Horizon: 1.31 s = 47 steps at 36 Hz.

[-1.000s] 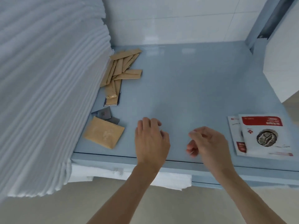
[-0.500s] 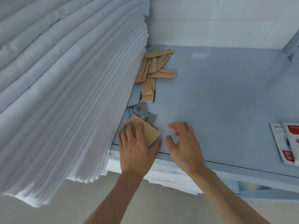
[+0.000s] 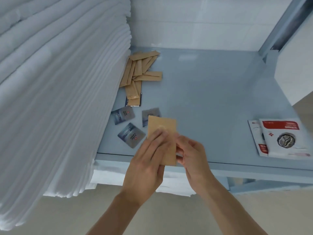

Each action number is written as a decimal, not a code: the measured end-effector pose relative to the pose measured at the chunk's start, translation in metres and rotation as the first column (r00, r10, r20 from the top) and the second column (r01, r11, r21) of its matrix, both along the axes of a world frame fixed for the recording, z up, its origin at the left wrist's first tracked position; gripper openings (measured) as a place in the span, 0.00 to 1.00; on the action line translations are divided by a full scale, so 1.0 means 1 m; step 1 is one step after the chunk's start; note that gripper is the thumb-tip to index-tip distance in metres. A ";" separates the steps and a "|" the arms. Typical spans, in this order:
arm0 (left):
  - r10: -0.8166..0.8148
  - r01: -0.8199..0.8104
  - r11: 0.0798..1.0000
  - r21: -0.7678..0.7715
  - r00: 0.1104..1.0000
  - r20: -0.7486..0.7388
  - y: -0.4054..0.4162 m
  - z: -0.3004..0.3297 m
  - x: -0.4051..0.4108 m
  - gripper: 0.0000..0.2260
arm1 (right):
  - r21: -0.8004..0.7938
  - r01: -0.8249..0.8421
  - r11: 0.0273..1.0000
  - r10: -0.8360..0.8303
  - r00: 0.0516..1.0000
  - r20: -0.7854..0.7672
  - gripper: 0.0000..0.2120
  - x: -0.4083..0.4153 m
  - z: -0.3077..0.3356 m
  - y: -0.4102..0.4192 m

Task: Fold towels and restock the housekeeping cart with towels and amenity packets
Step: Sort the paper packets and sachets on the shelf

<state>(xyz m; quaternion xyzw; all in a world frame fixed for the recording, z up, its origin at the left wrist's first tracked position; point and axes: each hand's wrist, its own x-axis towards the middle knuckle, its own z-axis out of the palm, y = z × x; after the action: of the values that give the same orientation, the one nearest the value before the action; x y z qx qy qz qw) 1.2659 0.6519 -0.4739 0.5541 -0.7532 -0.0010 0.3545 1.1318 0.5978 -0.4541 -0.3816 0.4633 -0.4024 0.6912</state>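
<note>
A flat tan square packet point(image 3: 165, 129) is lifted above the front edge of the pale blue cart shelf point(image 3: 220, 92). My left hand point(image 3: 145, 165) grips its lower left part, and my right hand point(image 3: 191, 153) pinches its right edge. Three dark grey foil packets point(image 3: 131, 135) lie on the shelf just left of and behind it. A heap of long tan sachets point(image 3: 138, 73) sits farther back against a tall stack of folded white towels point(image 3: 50, 90) at the left.
Two white and red packets point(image 3: 284, 138) lie at the shelf's front right. More white towels point(image 3: 108, 178) show on the level below the shelf edge. A blue upright post point(image 3: 279, 26) stands at the back right, a white wall behind.
The tan square packet left the shelf and now sits in both hands, uncovering the grey foil packets beneath. The view shifted back to the right.
</note>
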 end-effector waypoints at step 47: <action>0.027 -0.004 0.972 0.234 0.995 -0.094 -0.061 -0.007 -0.107 0.11 | -0.489 -0.385 0.783 -0.430 0.233 -0.872 0.10 -0.133 -0.007 -0.052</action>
<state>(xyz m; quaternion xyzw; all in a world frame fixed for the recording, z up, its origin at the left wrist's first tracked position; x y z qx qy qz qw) 1.1588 0.5910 -0.4811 0.5971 -0.7255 -0.1133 0.3230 0.9992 0.5455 -0.4615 -0.7412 0.6319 -0.2141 0.0741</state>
